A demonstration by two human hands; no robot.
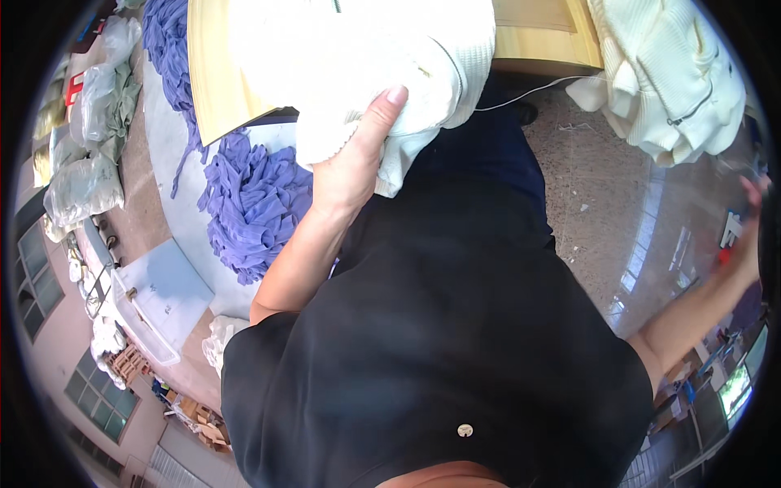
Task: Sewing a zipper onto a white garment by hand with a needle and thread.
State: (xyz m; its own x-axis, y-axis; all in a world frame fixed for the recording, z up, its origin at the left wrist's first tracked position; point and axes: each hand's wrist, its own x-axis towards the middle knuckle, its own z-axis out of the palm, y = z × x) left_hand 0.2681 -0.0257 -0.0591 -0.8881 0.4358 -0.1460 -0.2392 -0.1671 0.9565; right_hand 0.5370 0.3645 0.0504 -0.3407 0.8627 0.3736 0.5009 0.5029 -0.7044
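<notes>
A white ribbed knit garment (439,89) with a zipper lies bunched at the top of the view, partly overexposed. My left hand (354,167) grips its near edge, the thumb laid on top and the other fingers hidden under the cloth. My right arm reaches far out to the right. At the rim of the view my right hand (752,207) is small and smeared, away from the garment, so its fingers cannot be read. More white knit garments (667,81), one with a dark zipper, hang in a heap at the upper right.
A wooden worktop (545,32) shows behind the garment. Bundles of purple fabric strips (252,203) lie at left on a pale sheet (175,163). A thin white cord (529,96) runs toward the right heap. Clear plastic bags (85,187) and a translucent bin (146,317) stand farther left.
</notes>
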